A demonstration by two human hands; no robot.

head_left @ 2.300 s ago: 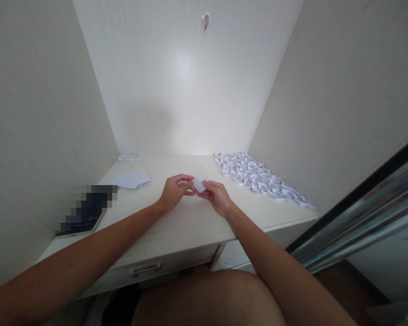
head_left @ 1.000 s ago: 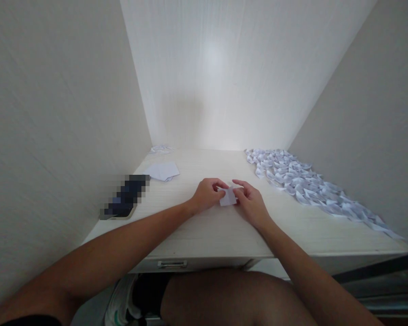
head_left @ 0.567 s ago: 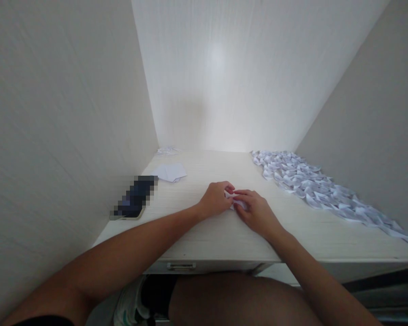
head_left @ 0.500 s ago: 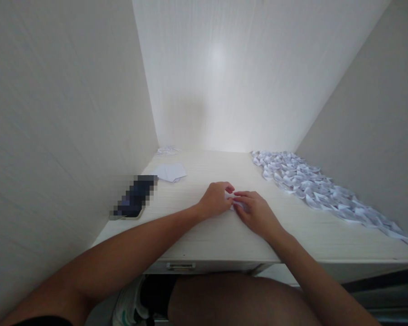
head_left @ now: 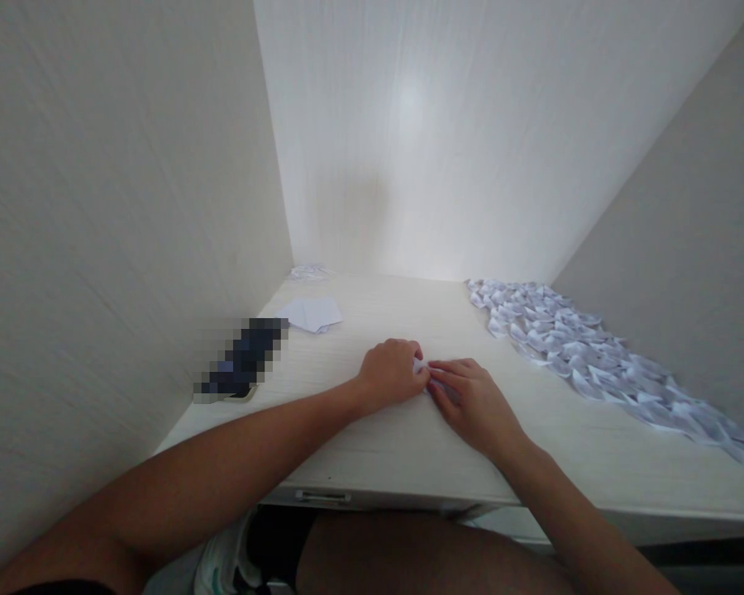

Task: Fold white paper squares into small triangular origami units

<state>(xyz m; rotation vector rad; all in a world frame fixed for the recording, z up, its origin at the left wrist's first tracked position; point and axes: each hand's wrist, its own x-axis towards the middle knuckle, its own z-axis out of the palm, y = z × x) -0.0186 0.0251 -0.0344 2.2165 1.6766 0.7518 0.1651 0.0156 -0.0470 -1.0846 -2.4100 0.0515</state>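
Between my two hands, low on the white desk (head_left: 372, 446), is a small piece of white paper (head_left: 419, 365), mostly hidden by my fingers. My left hand (head_left: 392, 373) has its thumb and fingers curled around the paper's left part. From the other side, my right hand (head_left: 471, 401) presses its fingers together on the right part, with the thumb below. How the paper is folded cannot be made out.
Folded white paper pieces (head_left: 570, 347) lie in overlapping rows along the right wall. A stack of white paper sheets (head_left: 313, 314) is at the left, beyond a phone (head_left: 245, 364). Thin white paper scraps (head_left: 308, 273) lie in the far left corner. Walls enclose three sides.
The view has shifted slightly. My fingers have closed further over the paper, and less of it shows between my hands.
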